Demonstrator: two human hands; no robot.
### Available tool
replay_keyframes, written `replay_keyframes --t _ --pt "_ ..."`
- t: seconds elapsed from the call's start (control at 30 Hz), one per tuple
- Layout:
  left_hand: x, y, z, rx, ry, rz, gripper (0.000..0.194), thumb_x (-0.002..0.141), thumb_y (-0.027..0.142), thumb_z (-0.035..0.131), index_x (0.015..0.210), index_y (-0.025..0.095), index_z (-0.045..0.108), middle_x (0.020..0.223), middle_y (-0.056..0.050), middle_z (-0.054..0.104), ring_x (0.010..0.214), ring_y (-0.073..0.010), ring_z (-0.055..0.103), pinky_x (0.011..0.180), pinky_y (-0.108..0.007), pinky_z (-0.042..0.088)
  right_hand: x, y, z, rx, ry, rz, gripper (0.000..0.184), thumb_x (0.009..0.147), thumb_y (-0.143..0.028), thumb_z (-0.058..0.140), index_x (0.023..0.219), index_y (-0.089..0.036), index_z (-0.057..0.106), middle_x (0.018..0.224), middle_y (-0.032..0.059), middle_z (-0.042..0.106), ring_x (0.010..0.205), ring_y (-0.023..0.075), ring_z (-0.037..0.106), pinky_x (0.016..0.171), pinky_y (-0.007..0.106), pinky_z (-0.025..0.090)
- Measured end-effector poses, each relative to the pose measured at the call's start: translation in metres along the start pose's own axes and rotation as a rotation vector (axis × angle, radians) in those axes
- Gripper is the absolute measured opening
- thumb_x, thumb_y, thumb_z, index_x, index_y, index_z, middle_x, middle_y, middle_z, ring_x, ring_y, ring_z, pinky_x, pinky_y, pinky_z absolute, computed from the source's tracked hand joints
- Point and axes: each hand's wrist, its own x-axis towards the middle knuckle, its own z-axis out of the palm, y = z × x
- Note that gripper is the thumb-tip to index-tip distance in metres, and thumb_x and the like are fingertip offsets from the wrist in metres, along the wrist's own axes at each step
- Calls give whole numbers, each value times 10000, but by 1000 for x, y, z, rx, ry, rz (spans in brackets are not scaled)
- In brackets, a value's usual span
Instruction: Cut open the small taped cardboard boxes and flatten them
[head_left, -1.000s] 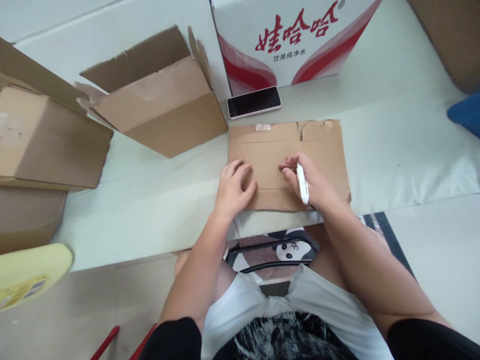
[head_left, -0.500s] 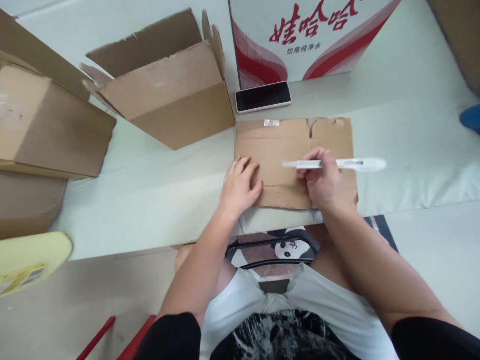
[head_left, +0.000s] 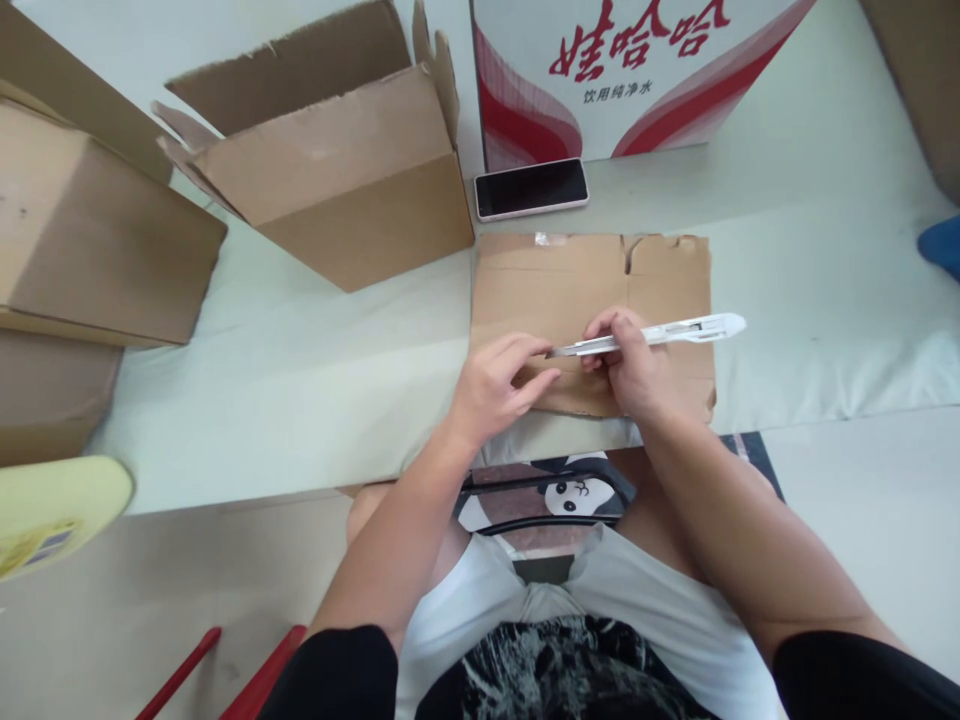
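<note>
A flattened piece of brown cardboard [head_left: 555,290] lies on the pale cloth in front of me. My right hand [head_left: 634,368] is closed around a white utility knife [head_left: 694,329], held low over the sheet with its narrow tip pointing left. The handle's end sticks out to the right past my knuckles. Close to that tip is my left hand [head_left: 504,385], its thumb and fingers stretched out and apart over the cardboard's left part. Whether the fingertips touch the blade cannot be made out.
A black-screened phone [head_left: 532,189] lies behind the cardboard, before a white and red printed box [head_left: 637,100]. An open carton [head_left: 367,220] stands to the left, with more cartons [head_left: 127,230] beyond. A yellow-green object [head_left: 67,510] juts in at lower left.
My left hand has moved right and lifted toward the knife's tip. My right hand has shifted slightly left, and the knife now tilts with its tip lower.
</note>
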Motion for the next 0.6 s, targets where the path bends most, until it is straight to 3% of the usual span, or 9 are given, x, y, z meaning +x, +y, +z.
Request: replay_keyframes --t 0.17,0.3,0.47,0.6 --pt "2 -5 -10 184 -45 -313 265 1052 399 561 1172 217 712 1195 -105 767 1128 -243 732 1036 -391 591 3 -6 0 16 165 30 601 882 -876 479 907 -281 563 604 -35 650 495 145 610 501 281 431" --pt "4 -17 -15 243 -47 -496 257 966 288 618 1206 228 688 1291 -107 717 1235 -269 690 1141 -428 551 8 -7 -3 -52 210 22 518 903 -791 547 1012 -285 552 813 -5 767 602 134 696 550 260 468" --pt "0 -30 -19 228 -79 -525 248 948 263 626 1185 232 693 1328 -112 690 1288 -275 679 1181 -454 535 14 5 -2 -94 121 99 506 882 -747 612 1063 -275 592 977 10 796 656 121 725 572 247 500" --pt "-4 -37 -29 215 -126 -542 261 944 258 629 1191 216 702 1363 -139 673 1315 -276 674 1188 -472 531 15 17 -1 -158 84 64 502 925 -724 600 1158 -279 605 1036 14 778 693 135 728 598 271 531"
